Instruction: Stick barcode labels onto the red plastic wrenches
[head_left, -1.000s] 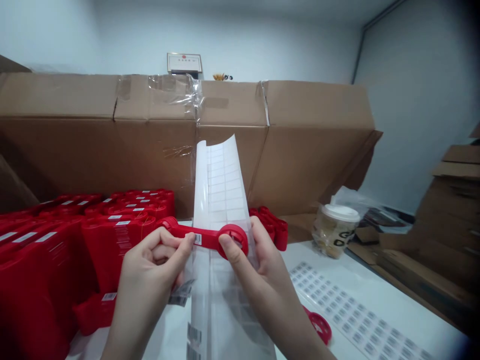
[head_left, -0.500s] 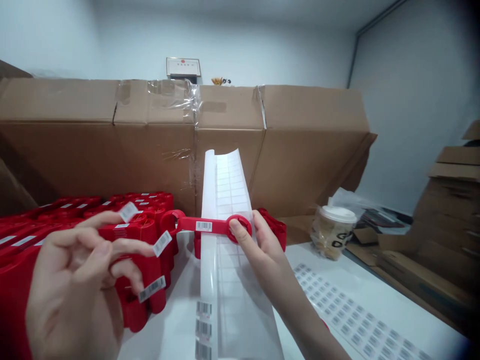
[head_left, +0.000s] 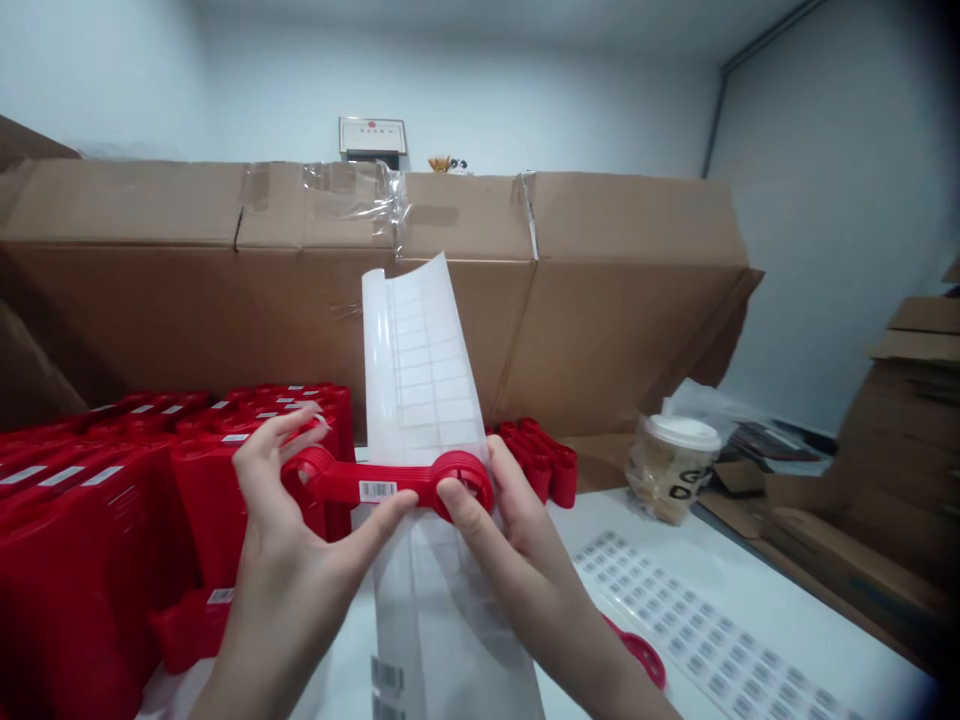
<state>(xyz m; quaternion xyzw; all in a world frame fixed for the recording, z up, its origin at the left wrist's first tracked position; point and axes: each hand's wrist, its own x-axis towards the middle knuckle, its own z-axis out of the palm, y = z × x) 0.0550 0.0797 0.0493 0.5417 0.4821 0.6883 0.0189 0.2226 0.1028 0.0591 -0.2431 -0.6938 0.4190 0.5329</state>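
Note:
Several red plastic wrench-shaped pieces [head_left: 341, 482], stacked flat together, have a ring at the right end, a hooked left end and a barcode sticker [head_left: 377, 491] on the near side. My right hand [head_left: 517, 540] is closed on the ring end, with the curled, mostly peeled label sheet [head_left: 431, 400] behind the pieces. My left hand [head_left: 289, 540] is closed around the left part, its thumb against the lower edge near the sticker. Its other fingers curve up behind the hooked end, with small labels at the fingertips, seen edge-on.
Stacked red pieces [head_left: 67, 570] with barcode stickers fill the left side. More red pieces [head_left: 536, 460] lie behind my right hand. A barcode sheet [head_left: 697, 630] and a lidded cup [head_left: 671, 465] are on the right. A large cardboard box [head_left: 615, 320] stands behind.
My left hand has moved right from holding its fingers apart, and now takes hold of the red pieces. These have turned to show several layers. The label sheet has shifted left and up.

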